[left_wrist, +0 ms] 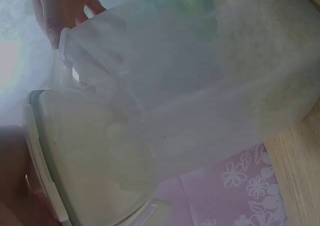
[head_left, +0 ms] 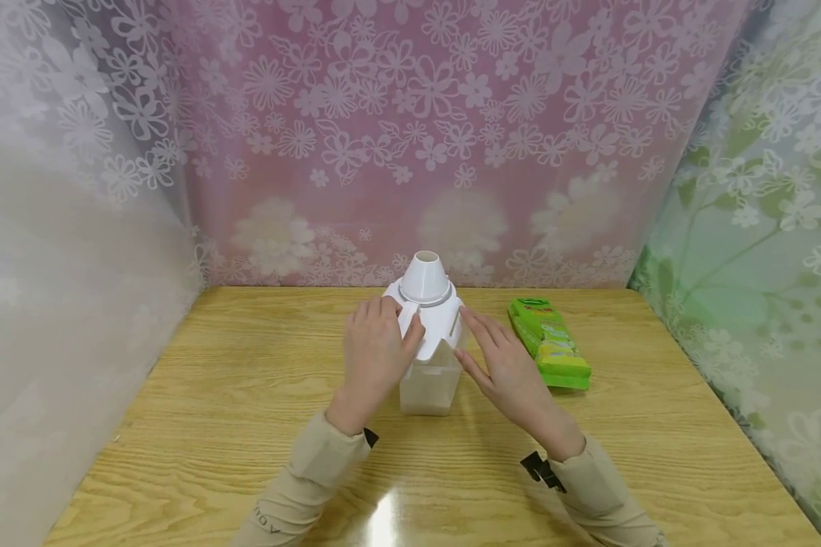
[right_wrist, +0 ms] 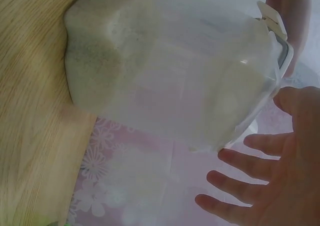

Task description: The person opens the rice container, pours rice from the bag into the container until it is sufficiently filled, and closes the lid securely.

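A translucent plastic storage bin stands upright on the table, with pale grainy contents at its bottom. Its white lid lies askew at the opening, and the grey seal along the lid's edge shows in the left wrist view. A white cone-shaped cup sits on the far end of the lid. My left hand grips the lid's left side, thumb toward the middle. On the other side my right hand spreads its fingers, their tips at the bin's right rim.
Right of the bin, a bright green packet lies on the wooden table. Flowered curtains hang behind the table and along both sides.
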A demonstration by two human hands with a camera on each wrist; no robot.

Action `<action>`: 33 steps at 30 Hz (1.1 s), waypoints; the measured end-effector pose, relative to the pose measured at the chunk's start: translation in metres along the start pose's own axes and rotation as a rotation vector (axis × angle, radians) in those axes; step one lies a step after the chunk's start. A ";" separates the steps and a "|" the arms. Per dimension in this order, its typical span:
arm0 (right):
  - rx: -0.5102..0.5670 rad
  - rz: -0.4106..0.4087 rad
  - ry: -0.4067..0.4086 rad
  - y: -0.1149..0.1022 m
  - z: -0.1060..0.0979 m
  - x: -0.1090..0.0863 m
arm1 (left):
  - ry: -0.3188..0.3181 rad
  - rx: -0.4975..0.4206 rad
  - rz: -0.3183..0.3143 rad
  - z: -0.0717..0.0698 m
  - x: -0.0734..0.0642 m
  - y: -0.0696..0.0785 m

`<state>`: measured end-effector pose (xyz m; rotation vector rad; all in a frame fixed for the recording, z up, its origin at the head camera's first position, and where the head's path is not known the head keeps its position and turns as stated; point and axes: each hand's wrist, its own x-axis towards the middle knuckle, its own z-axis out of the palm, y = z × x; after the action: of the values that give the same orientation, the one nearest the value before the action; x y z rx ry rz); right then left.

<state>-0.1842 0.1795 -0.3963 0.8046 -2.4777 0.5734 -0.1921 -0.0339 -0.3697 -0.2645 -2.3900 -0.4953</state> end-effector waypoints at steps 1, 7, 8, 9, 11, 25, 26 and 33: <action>0.004 -0.001 0.004 0.000 0.000 0.000 | -0.014 0.001 -0.001 -0.001 0.000 0.002; 0.021 0.034 -0.003 0.002 -0.005 0.001 | -0.063 -0.013 0.018 -0.006 -0.001 0.013; 0.022 0.041 -0.006 0.004 -0.005 0.001 | -0.064 -0.013 0.025 -0.006 -0.001 0.015; 0.022 0.050 -0.008 0.005 -0.005 0.001 | -0.061 -0.012 0.032 -0.006 -0.002 0.016; 0.025 0.060 -0.008 0.007 -0.005 0.001 | -0.061 -0.009 0.045 -0.005 -0.004 0.019; 0.052 0.104 -0.030 0.013 -0.002 0.001 | 0.019 -0.058 0.088 0.005 -0.013 0.022; 0.055 0.107 -0.033 0.013 -0.002 0.001 | 0.020 -0.061 0.087 0.005 -0.013 0.022; 0.089 0.132 -0.051 0.014 0.001 0.000 | 0.027 -0.068 0.088 0.008 -0.015 0.020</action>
<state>-0.1932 0.1891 -0.4007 0.7001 -2.5820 0.7230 -0.1792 -0.0134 -0.3789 -0.3889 -2.3275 -0.5366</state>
